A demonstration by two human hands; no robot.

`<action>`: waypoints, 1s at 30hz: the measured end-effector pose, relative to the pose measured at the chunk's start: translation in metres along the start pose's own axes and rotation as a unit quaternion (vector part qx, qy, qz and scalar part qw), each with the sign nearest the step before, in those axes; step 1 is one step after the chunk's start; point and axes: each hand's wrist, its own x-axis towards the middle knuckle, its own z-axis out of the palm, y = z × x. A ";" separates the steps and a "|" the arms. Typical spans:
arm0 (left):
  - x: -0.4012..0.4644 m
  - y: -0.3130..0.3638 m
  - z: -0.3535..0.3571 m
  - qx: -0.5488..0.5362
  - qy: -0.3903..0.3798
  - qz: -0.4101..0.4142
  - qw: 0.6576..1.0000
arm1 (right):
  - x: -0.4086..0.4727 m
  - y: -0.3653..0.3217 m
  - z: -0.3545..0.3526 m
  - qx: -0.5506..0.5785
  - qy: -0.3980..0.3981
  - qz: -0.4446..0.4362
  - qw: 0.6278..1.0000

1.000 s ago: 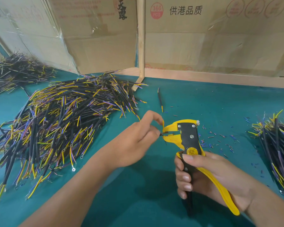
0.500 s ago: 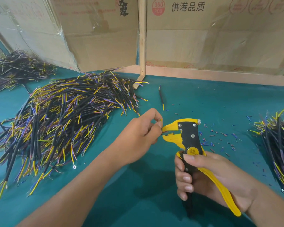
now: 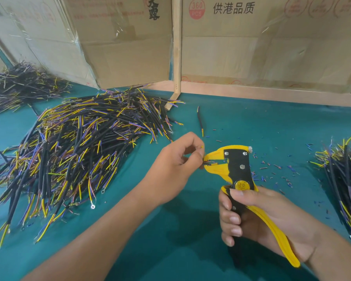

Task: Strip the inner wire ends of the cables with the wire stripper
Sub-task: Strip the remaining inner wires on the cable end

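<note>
We observe the left hand (image 3: 176, 169) with fingers curled, thumb and forefinger pinching a cable; most of that cable is hidden inside the hand, and only a yellow wire tip (image 3: 202, 147) shows above the forefinger. A thin inner wire end (image 3: 208, 163) leads from the fingertips into the mouth of the wire stripper (image 3: 234, 169). The right hand (image 3: 257, 218) grips both handles of the tool, fingers wrapped round the black handle and the yellow one lying against the palm. The handles stand partly spread, and the yellow jaws stand apart at the nose with the wire between them.

We judge the strip stroke not yet completed. Risks from here:

- The pinching fingertips sit just beside the jaws; a squeeze with the hand this close could nip skin.
- If the wire end sits too deep or too shallow, the stripped length will be wrong, or the blades may cut conductor strands.
- A loose pinch could let the cable slip as the jaws pull, leaving insulation half torn.
- We cannot tell whether a second inner wire has strayed into the jaws.

The large pile of cables (image 3: 75, 149) lies to the left on the green table (image 3: 190, 250), a smaller pile (image 3: 344, 183) at the right edge, insulation offcuts (image 3: 276, 167) scattered between.
</note>
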 end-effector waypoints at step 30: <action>0.002 -0.002 -0.002 -0.012 -0.014 -0.077 0.997 | -0.002 -0.002 0.005 -0.054 0.060 0.016 0.997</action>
